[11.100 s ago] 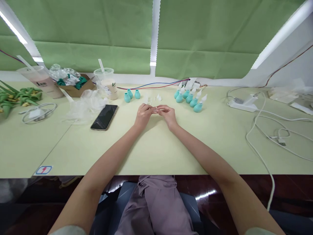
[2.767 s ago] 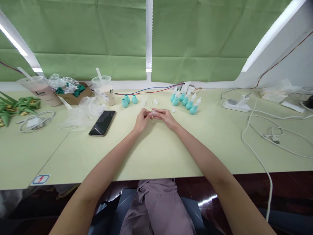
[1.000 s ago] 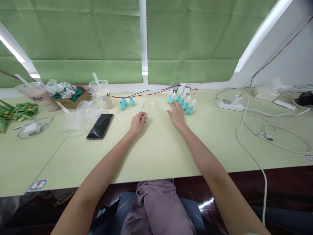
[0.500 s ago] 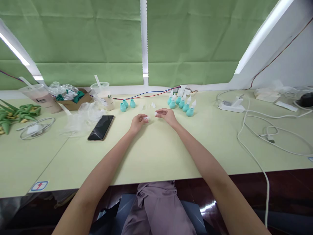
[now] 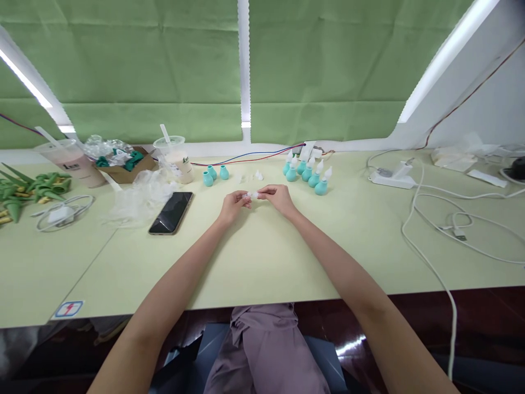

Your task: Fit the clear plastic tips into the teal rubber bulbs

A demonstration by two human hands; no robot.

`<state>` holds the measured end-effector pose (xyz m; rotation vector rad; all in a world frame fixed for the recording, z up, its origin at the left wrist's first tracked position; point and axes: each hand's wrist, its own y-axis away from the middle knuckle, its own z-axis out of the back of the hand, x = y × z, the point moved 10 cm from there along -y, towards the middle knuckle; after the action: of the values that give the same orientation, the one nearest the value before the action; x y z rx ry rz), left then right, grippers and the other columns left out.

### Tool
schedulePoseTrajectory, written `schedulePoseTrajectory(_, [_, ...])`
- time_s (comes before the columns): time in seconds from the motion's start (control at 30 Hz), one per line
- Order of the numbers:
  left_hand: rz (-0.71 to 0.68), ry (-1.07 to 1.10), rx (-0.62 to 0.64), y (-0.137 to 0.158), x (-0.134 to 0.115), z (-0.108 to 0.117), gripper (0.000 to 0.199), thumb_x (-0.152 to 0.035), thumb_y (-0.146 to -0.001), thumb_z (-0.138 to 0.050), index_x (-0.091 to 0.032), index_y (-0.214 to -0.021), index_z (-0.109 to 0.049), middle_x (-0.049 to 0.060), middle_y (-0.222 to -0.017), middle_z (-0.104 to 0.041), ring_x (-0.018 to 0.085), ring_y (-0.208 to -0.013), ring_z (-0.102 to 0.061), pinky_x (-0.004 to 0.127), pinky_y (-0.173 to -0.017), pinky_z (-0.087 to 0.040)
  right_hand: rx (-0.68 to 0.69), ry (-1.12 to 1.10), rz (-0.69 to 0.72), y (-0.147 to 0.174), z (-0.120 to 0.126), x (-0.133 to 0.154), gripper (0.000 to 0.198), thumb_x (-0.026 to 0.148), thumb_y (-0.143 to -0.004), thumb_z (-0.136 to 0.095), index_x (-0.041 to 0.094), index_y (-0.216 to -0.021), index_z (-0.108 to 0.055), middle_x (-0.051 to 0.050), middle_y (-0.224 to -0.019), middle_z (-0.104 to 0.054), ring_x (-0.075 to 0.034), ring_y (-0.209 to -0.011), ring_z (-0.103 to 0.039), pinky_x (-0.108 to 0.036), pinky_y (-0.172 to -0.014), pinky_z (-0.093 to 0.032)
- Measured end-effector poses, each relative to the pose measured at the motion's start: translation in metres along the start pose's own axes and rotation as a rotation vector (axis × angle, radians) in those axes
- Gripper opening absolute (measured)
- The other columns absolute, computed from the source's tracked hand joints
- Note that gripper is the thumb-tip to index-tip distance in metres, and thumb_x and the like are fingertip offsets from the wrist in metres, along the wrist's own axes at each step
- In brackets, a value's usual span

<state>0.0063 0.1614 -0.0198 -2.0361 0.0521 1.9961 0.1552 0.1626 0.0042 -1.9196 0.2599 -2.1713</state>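
My left hand (image 5: 235,206) pinches a small whitish translucent plastic piece (image 5: 246,195) above the table. Meeting it from the other side, my right hand (image 5: 279,198) pinches a small white plastic piece (image 5: 255,195); the two pieces touch or nearly touch. Just beyond my hands lie a few loose white tips (image 5: 258,175) and small clear bits (image 5: 241,178). Three teal bulbs without tips (image 5: 208,179) stand behind my left hand. To the right of my right hand stand several teal bulbs with white pointed nozzles (image 5: 321,187).
A phone (image 5: 171,213) and crumpled clear plastic bags (image 5: 141,198) lie on the left. Behind them are drink cups (image 5: 179,164) and a cardboard box (image 5: 130,174). A power strip (image 5: 392,179) and looping white cables (image 5: 426,273) occupy the right. Thin wires run along the back.
My right hand has moved left, bringing its white piece up to the piece in my left hand. My left hand has barely moved. The view has shifted slightly.
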Motion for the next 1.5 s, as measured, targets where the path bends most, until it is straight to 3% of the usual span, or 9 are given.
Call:
schedulePoseTrajectory(0.23, [-0.083, -0.15, -0.053, 0.009, -0.016, -0.003, 0.033, -0.037, -0.069, -0.064, -0.011, -0.09, -0.062, 0.001, -0.065, -0.061, 0.012, -0.056, -0.056, 0.028, -0.064, -0.048, 0.058, -0.088, -0.029, 0.0, -0.004, 0.003, 0.017, 0.024, -0.053, -0.076, 0.017, -0.068, -0.071, -0.002, -0.063, -0.069, -0.017, -0.062, -0.066, -0.034, -0.071, -0.055])
schedulePoseTrajectory(0.4, [-0.114, -0.229, -0.091, 0.015, -0.021, -0.005, 0.03, -0.035, -0.071, -0.062, -0.012, -0.09, -0.064, 0.0, -0.061, -0.059, 0.012, -0.055, -0.057, 0.027, -0.063, -0.047, 0.089, -0.013, -0.008, 0.002, -0.004, 0.009, 0.012, 0.022, -0.056, -0.074, 0.016, -0.066, -0.07, -0.002, -0.061, -0.068, -0.017, -0.061, -0.067, -0.033, -0.07, -0.054])
schedulePoseTrajectory(0.9, [-0.162, -0.139, -0.129, 0.023, -0.033, -0.008, 0.033, -0.037, -0.072, -0.062, -0.012, -0.093, -0.063, 0.001, -0.07, -0.06, 0.011, -0.057, -0.057, 0.027, -0.064, -0.05, 0.151, -0.24, -0.052, 0.002, -0.012, 0.016, 0.038, 0.04, -0.042, -0.083, 0.014, -0.065, -0.067, -0.002, -0.063, -0.067, -0.017, -0.06, -0.066, -0.033, -0.069, -0.055])
schedulePoseTrajectory(1.07, [-0.19, -0.201, -0.131, 0.018, -0.035, -0.003, 0.033, -0.038, -0.072, -0.062, -0.014, -0.095, -0.064, 0.002, -0.07, -0.062, 0.011, -0.056, -0.056, 0.027, -0.062, -0.049, 0.165, -0.3, -0.064, 0.005, -0.018, 0.01, 0.038, 0.041, -0.048, -0.082, 0.017, -0.071, -0.065, -0.001, -0.073, -0.068, -0.015, -0.067, -0.067, -0.033, -0.076, -0.055])
schedulePoseTrajectory(1.17, [-0.241, -0.314, -0.145, 0.014, -0.037, 0.005, 0.032, -0.037, -0.072, -0.063, -0.015, -0.095, -0.065, 0.003, -0.074, -0.064, 0.012, -0.059, -0.057, 0.027, -0.063, -0.049, 0.174, -0.387, -0.088, 0.006, -0.027, 0.0, 0.038, 0.042, -0.055, -0.079, 0.019, -0.081, -0.065, 0.0, -0.084, -0.068, -0.013, -0.073, -0.067, -0.031, -0.082, -0.054])
schedulePoseTrajectory(1.27, [-0.379, -0.503, -0.145, 0.016, -0.048, 0.006, 0.027, -0.035, -0.073, -0.064, -0.018, -0.093, -0.067, 0.005, -0.083, -0.064, 0.014, -0.07, -0.058, 0.028, -0.069, -0.049, 0.18, -0.489, -0.164, 0.009, -0.035, -0.015, 0.037, 0.048, -0.065, -0.072, 0.02, -0.088, -0.066, -0.002, -0.089, -0.069, -0.013, -0.077, -0.067, -0.029, -0.084, -0.053])
schedulePoseTrajectory(1.37, [-0.523, -0.675, -0.09, 0.025, -0.061, -0.006, 0.021, -0.033, -0.078, -0.058, -0.021, -0.093, -0.067, 0.008, -0.093, -0.064, 0.017, -0.083, -0.059, 0.03, -0.077, -0.047, 0.27, -0.497, -0.258, 0.014, -0.044, -0.027, 0.039, 0.051, -0.07, -0.067, 0.017, -0.088, -0.067, -0.005, -0.087, -0.07, -0.015, -0.076, -0.067, -0.029, -0.08, -0.054])
schedulePoseTrajectory(1.5, [-0.568, -0.84, -0.05, 0.035, -0.069, -0.023, 0.022, -0.031, -0.085, -0.049, -0.021, -0.094, -0.067, 0.009, -0.097, -0.064, 0.019, -0.091, -0.059, 0.033, -0.084, -0.044, 0.336, -0.445, -0.307, 0.016, -0.042, -0.034, 0.034, 0.047, -0.067, -0.071, 0.015, -0.08, -0.069, -0.006, -0.078, -0.071, -0.016, -0.072, -0.067, -0.027, -0.072, -0.055])
